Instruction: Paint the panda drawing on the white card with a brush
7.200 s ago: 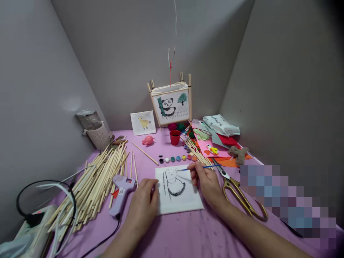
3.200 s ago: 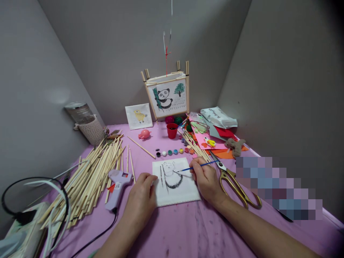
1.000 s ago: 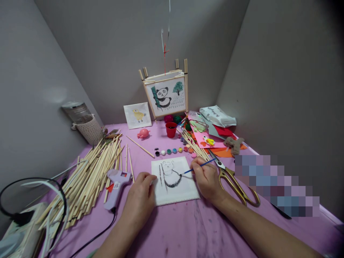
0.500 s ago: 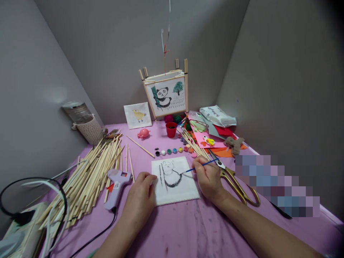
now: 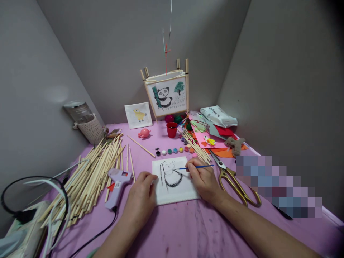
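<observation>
The right hand (image 5: 204, 179) pinches a blue paintbrush (image 5: 195, 167), tip at the panda's head on the white square (image 5: 174, 177) near the table's front. The left hand (image 5: 141, 193), fingers loosely curled, pins the square's left edge. Black outline and bamboo are drawn; no colour filled yet.

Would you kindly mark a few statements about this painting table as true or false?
1. The right hand holds a blue paintbrush. True.
2. The left hand grips the glue gun. False: it rests on the white sheet's left edge; the gun lies beside it.
3. The scissors lie right of the sheet. True.
4. The red cup stands on the sheet. False: it stands farther back, beyond the paint pots.
</observation>
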A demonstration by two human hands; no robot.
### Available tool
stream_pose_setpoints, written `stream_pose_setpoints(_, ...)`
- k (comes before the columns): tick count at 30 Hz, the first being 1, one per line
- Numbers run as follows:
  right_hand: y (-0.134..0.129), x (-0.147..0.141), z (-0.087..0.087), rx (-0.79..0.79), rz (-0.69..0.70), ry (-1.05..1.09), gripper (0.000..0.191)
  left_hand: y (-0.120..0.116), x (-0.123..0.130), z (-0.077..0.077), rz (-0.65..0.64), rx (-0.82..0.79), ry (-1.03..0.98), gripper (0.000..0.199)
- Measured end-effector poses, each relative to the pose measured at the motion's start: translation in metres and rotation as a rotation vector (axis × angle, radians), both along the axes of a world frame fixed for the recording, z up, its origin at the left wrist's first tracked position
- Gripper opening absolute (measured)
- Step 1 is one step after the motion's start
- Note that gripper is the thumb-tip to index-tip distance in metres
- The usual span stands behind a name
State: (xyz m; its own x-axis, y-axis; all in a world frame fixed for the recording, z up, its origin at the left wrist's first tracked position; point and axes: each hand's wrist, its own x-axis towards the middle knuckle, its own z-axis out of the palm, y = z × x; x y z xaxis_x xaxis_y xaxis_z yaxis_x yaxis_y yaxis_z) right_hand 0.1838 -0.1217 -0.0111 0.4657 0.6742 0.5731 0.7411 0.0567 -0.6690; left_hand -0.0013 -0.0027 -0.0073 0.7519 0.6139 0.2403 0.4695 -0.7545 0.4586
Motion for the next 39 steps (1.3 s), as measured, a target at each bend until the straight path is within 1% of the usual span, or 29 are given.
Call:
stream_pose_setpoints(13,0.0047,-0.001,-0.0066,-0.033,0.011,-0.042,0.024,0.0008,-0.0003,-0.0002,-0.003,-0.006,0.001,0.026)
stream_pose_setpoints(26,-0.0006,0.0016,-0.0014,-0.002,0.009,-0.021,0.026,0.0011,0.0003,0.0009,-0.004,-0.013,0.006,0.027)
stream_pose_setpoints(34,-0.002,0.0037,-0.0009,-0.009,-0.039,0.003,0.027,0.0001,0.0001,0.001,-0.002,-0.019,0.006,0.026)
stream_pose_setpoints(39,-0.0025,0.003,-0.0005,0.008,-0.055,0.004,0.026,0.0003,-0.0004,-0.0004,0.003,0.007,-0.007,0.026)
